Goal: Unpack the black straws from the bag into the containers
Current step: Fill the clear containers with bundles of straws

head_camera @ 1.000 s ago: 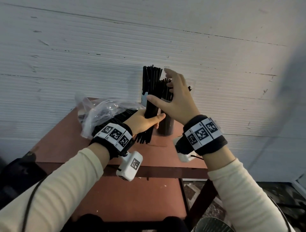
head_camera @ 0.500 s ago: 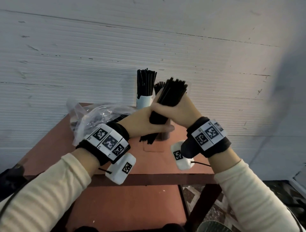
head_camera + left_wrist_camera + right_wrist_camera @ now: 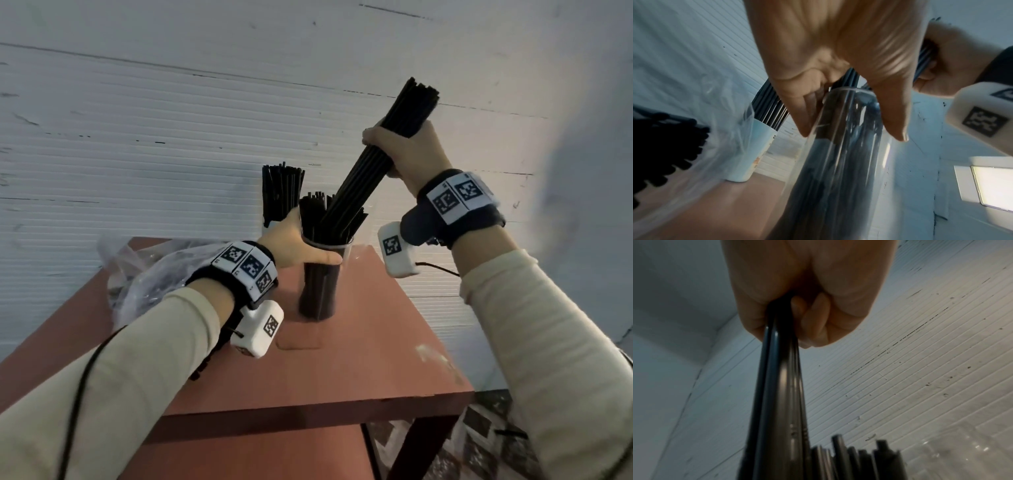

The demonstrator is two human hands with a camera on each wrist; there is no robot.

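Note:
My right hand (image 3: 412, 154) grips a thick bundle of black straws (image 3: 373, 164) near its top, held high and tilted. The bundle's lower end reaches down among the straws standing in a clear cup (image 3: 320, 291) at the table's middle. My left hand (image 3: 294, 246) holds that cup just under its rim, thumb across the front and fingers behind. In the left wrist view the left hand (image 3: 838, 48) straddles the clear cup (image 3: 838, 162). In the right wrist view the right hand (image 3: 807, 296) is fisted round the bundle (image 3: 777, 386).
A white cup (image 3: 754, 154) full of black straws (image 3: 281, 192) stands behind the clear cup, by the ribbed wall. A clear plastic bag (image 3: 147, 270) with more straws lies at the left of the red-brown table (image 3: 359, 359). The table's right edge is close to the cup.
Both hands held the bundle before. The left hand has let go and taken the clear cup. The right hand has lifted the bundle up and to the right, lower end over the cup.

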